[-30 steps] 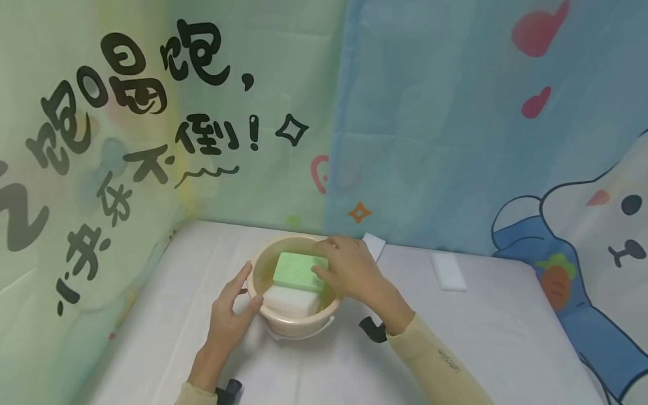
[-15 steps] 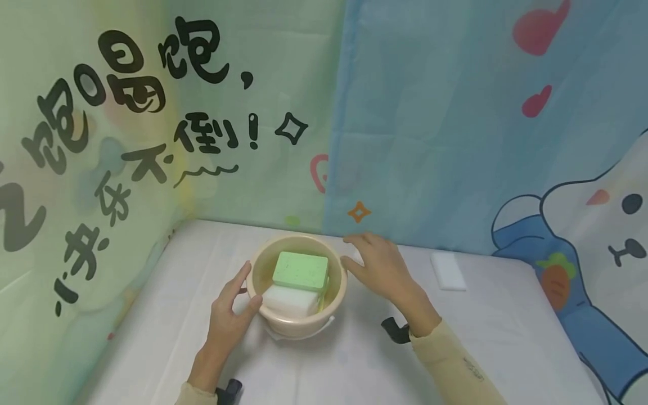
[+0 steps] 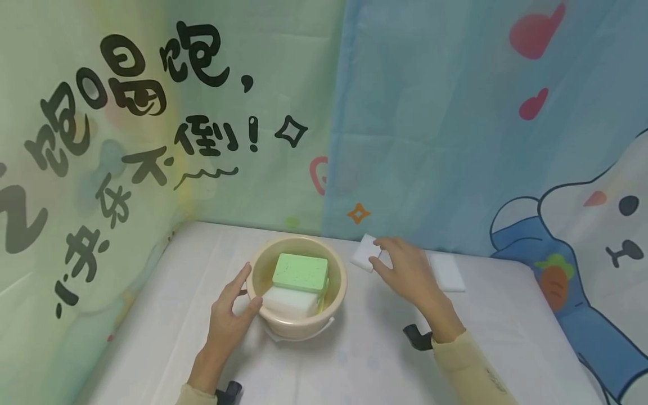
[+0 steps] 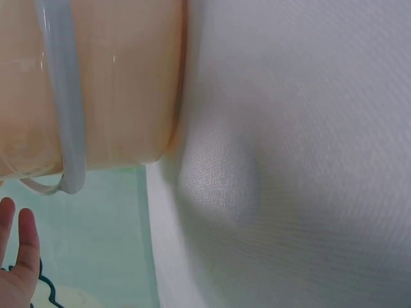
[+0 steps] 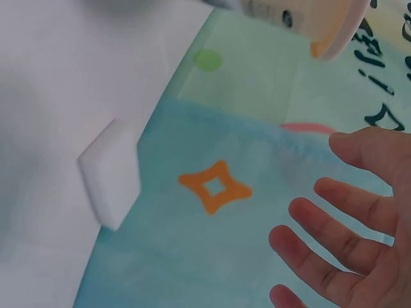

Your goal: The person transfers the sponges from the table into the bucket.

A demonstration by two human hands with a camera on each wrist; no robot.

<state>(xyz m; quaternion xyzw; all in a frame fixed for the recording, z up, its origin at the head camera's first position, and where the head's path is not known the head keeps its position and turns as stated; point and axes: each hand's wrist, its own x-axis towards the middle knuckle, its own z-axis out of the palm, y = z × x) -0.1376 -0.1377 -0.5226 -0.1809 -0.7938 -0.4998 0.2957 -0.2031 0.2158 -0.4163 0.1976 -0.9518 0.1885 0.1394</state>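
Observation:
A cream bucket [image 3: 295,327] stands on the table, holding a green sponge block [image 3: 300,272] and a white sponge block [image 3: 288,302] lower down. My left hand [image 3: 230,320] rests against its left side, thumb at the rim and fingers loosely straight outside; in the left wrist view those fingers lie near the handle [image 4: 67,109]. My right hand [image 3: 407,275] reaches over another white sponge block [image 3: 363,253] lying right of the bucket. From the right wrist view, the fingers [image 5: 350,247] are spread and apart from that block [image 5: 112,173].
Further right on the white tablecloth [image 3: 506,337] lies a thin white block [image 3: 447,273], partly behind my right hand. Printed curtains [image 3: 430,140] hang along the back and left edges of the table.
My right hand has left the green sponge in the bucket and moved right, to the white block on the table. The left hand stays at the bucket.

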